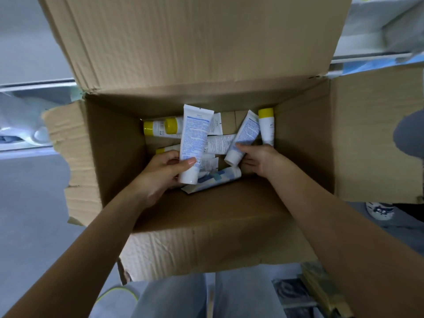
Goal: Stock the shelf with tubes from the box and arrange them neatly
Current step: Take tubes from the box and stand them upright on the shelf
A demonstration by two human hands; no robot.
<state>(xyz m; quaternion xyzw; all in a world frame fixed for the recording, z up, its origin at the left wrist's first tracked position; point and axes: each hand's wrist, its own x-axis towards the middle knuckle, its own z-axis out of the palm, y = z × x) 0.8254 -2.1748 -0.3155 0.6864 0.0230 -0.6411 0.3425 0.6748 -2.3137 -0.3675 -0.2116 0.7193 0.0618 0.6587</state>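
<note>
Head camera finds my left hand curled round a white tube and my right hand gripping a second tube inside the box, loose tubes lying below (stocking far from done, I judge).

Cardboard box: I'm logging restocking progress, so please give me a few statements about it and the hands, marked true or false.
1. Each hand holds a white tube: the left hand grips the left tube, and the right hand grips the right tube. True.
2. The cardboard box holds nothing besides those two tubes. False: more tubes lie on its bottom, among them yellow-capped tubes.
3. Another yellow-capped one, the right-wall tube, sits close to the box's right wall. True.
4. The box's flaps are folded shut. False: the box is open and its far flap is raised.
</note>
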